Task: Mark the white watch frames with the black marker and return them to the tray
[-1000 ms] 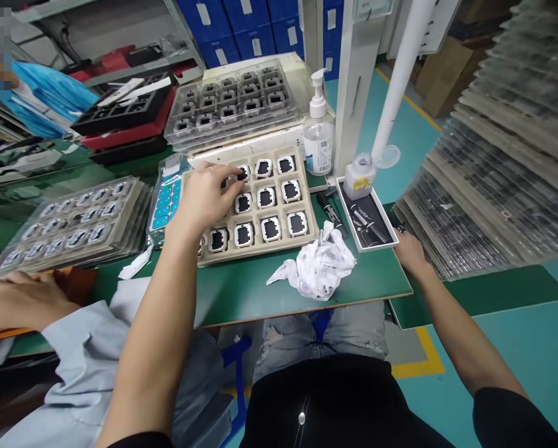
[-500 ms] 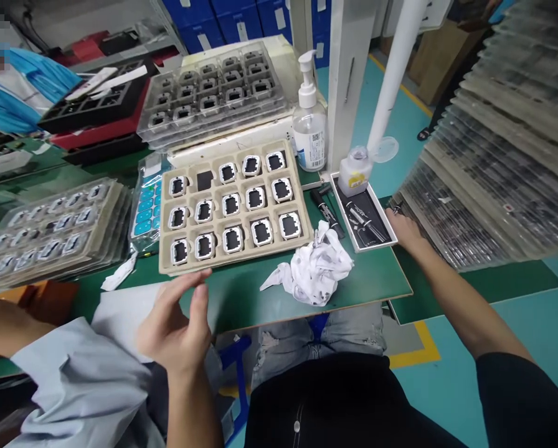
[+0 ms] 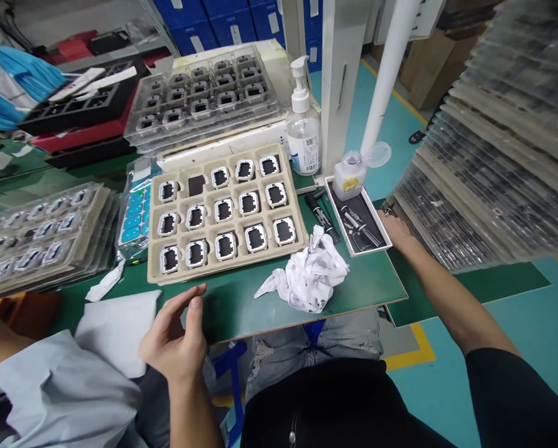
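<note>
My left hand hovers low over the near table edge, palm up and fingers apart, with nothing in it. Just beyond it lies a beige pulp tray holding several white-framed black parts; one slot shows only a flat black piece. My right hand reaches out to the lower corner of a tall slanted stack of clear trays. Its fingers are against the stack's edge and partly hidden. A crumpled white cloth lies between the two hands.
Behind the tray stand a pump bottle, a small bottle and a marker beside a white dish. More filled trays lie at left and behind. A co-worker's sleeve and a white sheet are at lower left.
My left hand has left the beige tray's top row and drawn back to the near table edge, turning palm up. My right hand has stayed at the tray stack.
</note>
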The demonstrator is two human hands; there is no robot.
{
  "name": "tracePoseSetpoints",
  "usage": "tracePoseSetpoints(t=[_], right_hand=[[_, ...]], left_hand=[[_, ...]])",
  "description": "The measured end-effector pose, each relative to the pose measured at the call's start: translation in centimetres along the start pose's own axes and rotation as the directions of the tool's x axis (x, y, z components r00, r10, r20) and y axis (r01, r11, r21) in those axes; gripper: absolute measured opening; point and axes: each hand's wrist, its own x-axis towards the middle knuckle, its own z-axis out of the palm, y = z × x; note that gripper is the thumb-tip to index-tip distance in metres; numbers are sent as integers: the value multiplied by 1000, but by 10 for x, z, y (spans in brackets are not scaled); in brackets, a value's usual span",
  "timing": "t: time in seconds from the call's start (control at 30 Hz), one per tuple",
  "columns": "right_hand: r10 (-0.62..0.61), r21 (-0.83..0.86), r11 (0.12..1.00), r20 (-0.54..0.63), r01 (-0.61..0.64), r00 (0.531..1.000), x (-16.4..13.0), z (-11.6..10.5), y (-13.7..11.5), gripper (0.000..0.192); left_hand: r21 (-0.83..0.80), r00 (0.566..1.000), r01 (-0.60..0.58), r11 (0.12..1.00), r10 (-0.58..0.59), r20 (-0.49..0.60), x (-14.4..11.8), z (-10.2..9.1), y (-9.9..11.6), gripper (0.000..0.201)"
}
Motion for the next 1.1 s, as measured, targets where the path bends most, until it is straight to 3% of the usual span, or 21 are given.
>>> tracePoseSetpoints(t=[0.3, 0.83, 0.97, 1.1], right_hand=[[-10, 6, 1000, 31, 10, 999, 1, -2, 0, 53], [3, -10, 1000, 34, -3, 999, -20, -11, -13, 52], [-43, -62, 997, 2, 43, 999, -41, -12, -14, 47], [-134, -117, 985, -41, 129, 990, -70, -9, -8, 41]], left_hand=[[110, 999, -13, 994, 9, 40, 2, -1, 9, 28], [101, 991, -70, 992, 57, 118, 3, 0, 10, 19], [45, 972, -183, 982, 174, 157, 22, 5, 31, 15], [117, 933, -323, 939, 296, 203, 76, 23, 62, 18]])
